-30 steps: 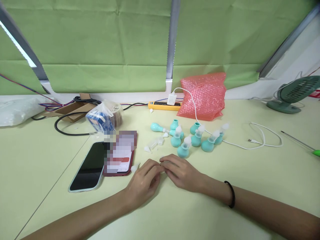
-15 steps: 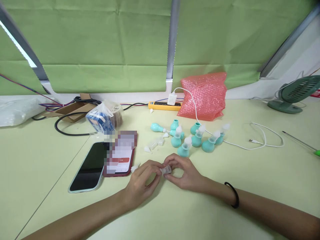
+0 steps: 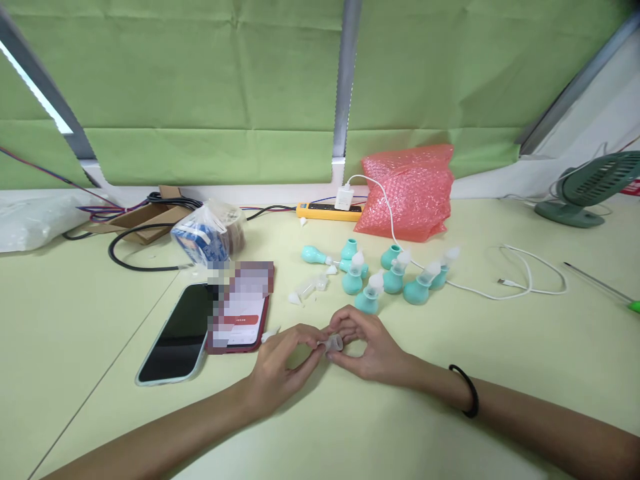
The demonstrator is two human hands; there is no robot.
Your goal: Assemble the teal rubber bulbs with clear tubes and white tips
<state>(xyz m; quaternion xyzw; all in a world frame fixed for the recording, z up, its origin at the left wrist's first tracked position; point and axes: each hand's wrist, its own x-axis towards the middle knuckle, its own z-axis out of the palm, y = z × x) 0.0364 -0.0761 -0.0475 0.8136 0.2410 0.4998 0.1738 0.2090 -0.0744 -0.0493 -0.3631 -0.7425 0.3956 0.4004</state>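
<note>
Between my hands, above the pale table, is a small clear plastic piece [image 3: 334,343] with a round open end facing right. The fingertips of my left hand [image 3: 287,363] pinch its narrow left end. My right hand [image 3: 373,347] grips the wider end between thumb and fingers. Beyond them stand several teal bulbs with clear, white-tipped tops, such as the nearest bulb [image 3: 367,303]. Loose clear parts [image 3: 309,288] lie left of the bulbs. A white tip [image 3: 270,335] rests just behind my left hand.
Two phones, one dark-screened [image 3: 175,337] and one lit [image 3: 245,307], lie at left. Farther back are a bagged bundle [image 3: 210,233], a yellow power strip [image 3: 327,212] and a red bubble-wrap parcel [image 3: 407,193]. Rightward are a white cable [image 3: 530,267], a screwdriver [image 3: 600,280] and a fan [image 3: 575,213].
My left fingers have shifted slightly on the narrow end of the clear piece. My right hand has hardly moved.
</note>
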